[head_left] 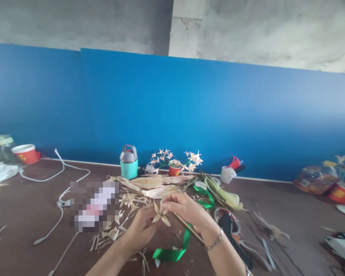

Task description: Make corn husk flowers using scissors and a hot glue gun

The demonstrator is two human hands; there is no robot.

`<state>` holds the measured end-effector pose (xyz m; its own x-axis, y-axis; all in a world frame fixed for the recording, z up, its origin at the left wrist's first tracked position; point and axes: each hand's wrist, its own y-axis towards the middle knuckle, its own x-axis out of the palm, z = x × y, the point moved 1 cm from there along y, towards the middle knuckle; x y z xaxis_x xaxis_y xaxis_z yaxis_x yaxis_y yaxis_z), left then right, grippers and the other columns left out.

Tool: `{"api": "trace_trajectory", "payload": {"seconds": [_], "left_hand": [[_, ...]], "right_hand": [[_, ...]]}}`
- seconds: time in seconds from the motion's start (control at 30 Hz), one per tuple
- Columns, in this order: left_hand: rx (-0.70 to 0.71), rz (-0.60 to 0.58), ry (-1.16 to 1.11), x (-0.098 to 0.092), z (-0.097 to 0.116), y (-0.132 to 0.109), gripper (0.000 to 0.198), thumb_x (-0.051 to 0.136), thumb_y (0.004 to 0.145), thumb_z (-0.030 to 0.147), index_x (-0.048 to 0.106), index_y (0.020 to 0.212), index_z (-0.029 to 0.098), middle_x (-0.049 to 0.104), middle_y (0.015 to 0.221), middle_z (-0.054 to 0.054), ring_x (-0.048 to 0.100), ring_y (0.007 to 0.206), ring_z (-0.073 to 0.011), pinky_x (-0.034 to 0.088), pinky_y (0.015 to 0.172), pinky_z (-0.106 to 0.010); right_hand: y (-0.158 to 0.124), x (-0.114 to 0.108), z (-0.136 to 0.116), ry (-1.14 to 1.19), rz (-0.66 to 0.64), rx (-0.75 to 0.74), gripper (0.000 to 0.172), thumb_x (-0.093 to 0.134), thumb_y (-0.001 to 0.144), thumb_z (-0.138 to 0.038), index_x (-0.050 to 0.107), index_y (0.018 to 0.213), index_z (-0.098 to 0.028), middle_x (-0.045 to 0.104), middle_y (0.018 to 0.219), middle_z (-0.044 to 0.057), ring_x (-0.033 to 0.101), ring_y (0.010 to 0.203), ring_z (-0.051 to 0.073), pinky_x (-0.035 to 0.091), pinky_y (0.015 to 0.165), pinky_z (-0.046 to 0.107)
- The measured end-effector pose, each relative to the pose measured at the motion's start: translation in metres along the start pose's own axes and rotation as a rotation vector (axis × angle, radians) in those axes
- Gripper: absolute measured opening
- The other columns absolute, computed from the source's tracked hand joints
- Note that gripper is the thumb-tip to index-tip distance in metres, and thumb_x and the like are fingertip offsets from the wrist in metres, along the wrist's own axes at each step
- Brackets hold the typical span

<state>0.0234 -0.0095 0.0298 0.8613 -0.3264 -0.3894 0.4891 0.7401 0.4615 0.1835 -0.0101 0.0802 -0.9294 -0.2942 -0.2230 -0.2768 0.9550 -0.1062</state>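
The pale husk flower (161, 215) is nearer the person than the turquoise flask (129, 169) and to its right, between both hands. The right hand (186, 211) pinches its upper edge between closed fingers; the left hand (145, 221) curls beside the petals, and whether its partly hidden fingers grip anything cannot be told. The dry petals look likely to split, so a light pinch near the centre, with the other hand steadying the base, seems best.

The flask is lidded, its contents hidden. Just right of it, a red cup (174, 170) holds pale blossoms on green stems. Farther right, a white cup (226, 175) holds red and dark objects. Well left of the flask stands a red tub (28, 154), contents unseen.
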Motion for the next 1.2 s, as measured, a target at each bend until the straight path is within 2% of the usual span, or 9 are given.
{"api": "trace_trajectory", "payload": {"seconds": [0.1, 0.2, 0.37, 0.63, 1.2], "left_hand": [[-0.005, -0.03, 0.025, 0.001, -0.002, -0.001, 0.023, 0.049, 0.085, 0.025, 0.069, 0.079, 0.018, 0.063, 0.081, -0.005, 0.057, 0.08, -0.0175, 0.046, 0.074, -0.028], [0.001, -0.032, 0.058, 0.001, -0.005, -0.003, 0.021, 0.05, 0.085, 0.023, 0.069, 0.079, 0.018, 0.062, 0.078, -0.005, 0.057, 0.079, -0.0173, 0.045, 0.073, -0.027], [0.054, -0.024, 0.084, 0.0, -0.003, -0.003, 0.022, 0.048, 0.085, 0.022, 0.07, 0.082, 0.02, 0.063, 0.085, -0.006, 0.058, 0.081, -0.0174, 0.046, 0.072, -0.027], [0.089, -0.004, 0.141, 0.001, -0.004, -0.003, 0.019, 0.049, 0.085, 0.019, 0.066, 0.077, 0.018, 0.063, 0.08, -0.006, 0.058, 0.074, -0.0154, 0.045, 0.067, -0.024], [0.114, -0.025, 0.104, 0.001, -0.006, -0.003, 0.023, 0.047, 0.086, 0.02, 0.068, 0.077, 0.018, 0.062, 0.081, -0.006, 0.057, 0.077, -0.0159, 0.044, 0.069, -0.025]], "right_hand": [[0.001, 0.002, 0.004, 0.0, 0.002, 0.039, 0.01, 0.062, 0.068, -0.026, 0.064, 0.071, -0.017, 0.061, 0.064, -0.002, 0.051, 0.06, 0.011, 0.038, 0.058, 0.022], [0.004, 0.004, 0.007, -0.026, 0.037, 0.085, 0.006, 0.06, 0.064, -0.021, 0.06, 0.061, -0.016, 0.055, 0.055, -0.004, 0.042, 0.049, 0.008, 0.033, 0.049, 0.02], [0.004, 0.006, 0.007, -0.082, 0.089, 0.13, 0.012, 0.058, 0.064, -0.024, 0.055, 0.055, -0.017, 0.039, 0.043, -0.008, 0.029, 0.041, 0.006, 0.022, 0.04, 0.02], [0.008, 0.006, 0.017, -0.044, 0.065, 0.067, 0.013, 0.059, 0.064, -0.026, 0.059, 0.055, -0.016, 0.047, 0.046, -0.006, 0.038, 0.044, 0.007, 0.03, 0.044, 0.02], [0.009, 0.006, 0.017, -0.06, 0.051, 0.063, 0.013, 0.059, 0.064, -0.026, 0.059, 0.056, -0.016, 0.047, 0.046, -0.006, 0.037, 0.044, 0.007, 0.03, 0.044, 0.02]]}}
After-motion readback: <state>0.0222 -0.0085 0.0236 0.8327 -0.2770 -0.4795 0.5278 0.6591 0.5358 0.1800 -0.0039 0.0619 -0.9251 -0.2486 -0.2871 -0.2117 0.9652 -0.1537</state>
